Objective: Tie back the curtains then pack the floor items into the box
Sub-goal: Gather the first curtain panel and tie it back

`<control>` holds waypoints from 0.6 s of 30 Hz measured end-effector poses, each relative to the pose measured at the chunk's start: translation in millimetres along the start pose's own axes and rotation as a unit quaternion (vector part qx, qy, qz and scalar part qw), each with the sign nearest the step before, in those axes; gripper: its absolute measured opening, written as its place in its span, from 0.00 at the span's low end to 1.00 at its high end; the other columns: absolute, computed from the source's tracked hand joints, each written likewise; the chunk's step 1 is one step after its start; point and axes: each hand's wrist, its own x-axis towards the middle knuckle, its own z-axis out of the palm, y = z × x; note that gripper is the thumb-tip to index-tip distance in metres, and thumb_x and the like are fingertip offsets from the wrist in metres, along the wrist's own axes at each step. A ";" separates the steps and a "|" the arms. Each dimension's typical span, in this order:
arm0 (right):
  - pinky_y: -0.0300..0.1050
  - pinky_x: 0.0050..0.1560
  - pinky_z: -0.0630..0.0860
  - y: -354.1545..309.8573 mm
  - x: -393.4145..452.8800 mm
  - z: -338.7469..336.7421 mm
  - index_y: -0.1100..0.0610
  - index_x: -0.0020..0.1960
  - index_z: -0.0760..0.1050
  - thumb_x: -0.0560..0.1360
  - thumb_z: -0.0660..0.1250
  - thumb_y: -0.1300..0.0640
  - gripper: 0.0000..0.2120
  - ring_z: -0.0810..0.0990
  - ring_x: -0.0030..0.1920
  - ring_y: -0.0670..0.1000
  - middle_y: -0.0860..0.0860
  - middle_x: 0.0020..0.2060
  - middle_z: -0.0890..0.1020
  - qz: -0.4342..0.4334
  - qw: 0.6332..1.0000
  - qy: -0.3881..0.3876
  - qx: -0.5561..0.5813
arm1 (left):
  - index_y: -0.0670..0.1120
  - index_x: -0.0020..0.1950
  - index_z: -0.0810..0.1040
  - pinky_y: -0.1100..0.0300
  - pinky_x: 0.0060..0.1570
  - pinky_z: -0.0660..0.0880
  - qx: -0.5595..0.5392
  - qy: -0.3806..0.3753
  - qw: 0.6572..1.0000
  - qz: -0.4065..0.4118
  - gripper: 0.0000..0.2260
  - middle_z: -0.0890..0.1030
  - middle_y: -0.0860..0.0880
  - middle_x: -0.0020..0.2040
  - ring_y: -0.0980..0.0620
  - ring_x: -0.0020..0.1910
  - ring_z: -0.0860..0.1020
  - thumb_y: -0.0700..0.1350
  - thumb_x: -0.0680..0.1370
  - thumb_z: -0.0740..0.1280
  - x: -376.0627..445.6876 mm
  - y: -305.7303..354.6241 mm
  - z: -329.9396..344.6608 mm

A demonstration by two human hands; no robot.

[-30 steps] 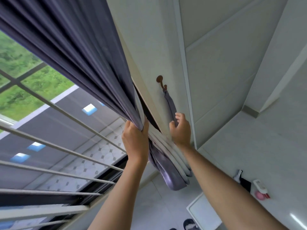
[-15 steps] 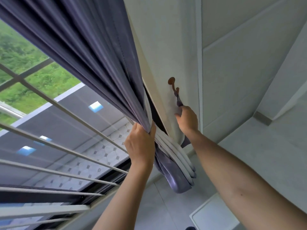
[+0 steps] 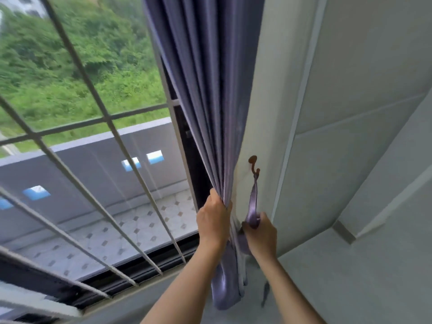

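Now lower: R hand (image 3: 260, 232) gripping tieback (image 3: 253, 204)

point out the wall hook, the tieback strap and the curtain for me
wall hook (image 3: 253, 160), head view, on its round brown top knob
tieback strap (image 3: 253, 202), head view, mid-length between the hook and the right hand
curtain (image 3: 205, 90), head view, on the gathered purple folds above the left hand

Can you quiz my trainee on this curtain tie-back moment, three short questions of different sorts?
1. True or false: the tieback strap hangs from the wall hook.
2. The left hand grips: A) window bars, B) gathered curtain, C) hook?
3. What does the right hand hold?

Key: 1 true; 2 B; 3 the strap's lower end.
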 end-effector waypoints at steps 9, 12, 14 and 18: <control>0.31 0.31 0.67 -39.9 -64.4 -5.3 0.53 0.40 0.75 0.75 0.68 0.55 0.05 0.78 0.37 0.46 0.48 0.39 0.80 -0.022 0.999 -0.018 0.017 | 0.41 0.48 0.69 0.59 0.30 0.70 -0.016 -0.049 0.999 0.016 0.03 0.79 0.43 0.39 0.44 0.33 0.78 0.40 0.78 0.61 -5.3 -0.3 -18.9; 0.27 0.37 0.71 -38.7 -79.8 0.7 0.51 0.40 0.76 0.73 0.70 0.57 0.05 0.79 0.42 0.41 0.44 0.47 0.77 -0.087 0.996 -0.006 0.025 | 0.42 0.47 0.68 0.55 0.30 0.75 -0.024 -0.060 0.998 0.004 0.02 0.79 0.44 0.38 0.44 0.33 0.78 0.39 0.79 0.60 -5.0 -0.5 -21.5; 0.25 0.42 0.71 -40.4 -88.4 3.1 0.47 0.46 0.79 0.74 0.69 0.57 0.04 0.77 0.46 0.36 0.39 0.54 0.74 -0.115 0.992 -0.015 0.039 | 0.43 0.46 0.66 0.53 0.30 0.74 -0.032 -0.070 0.997 -0.004 0.03 0.79 0.43 0.38 0.43 0.34 0.78 0.39 0.79 0.60 -4.1 -0.5 -23.5; 0.40 0.52 0.78 -44.5 -102.8 8.0 0.27 0.53 0.72 0.77 0.66 0.59 0.24 0.80 0.53 0.42 0.46 0.61 0.78 -0.147 0.984 -0.028 0.097 | 0.43 0.45 0.64 0.56 0.31 0.68 -0.035 -0.089 0.995 -0.014 0.06 0.77 0.44 0.38 0.45 0.34 0.75 0.41 0.79 0.62 -3.7 1.0 -28.7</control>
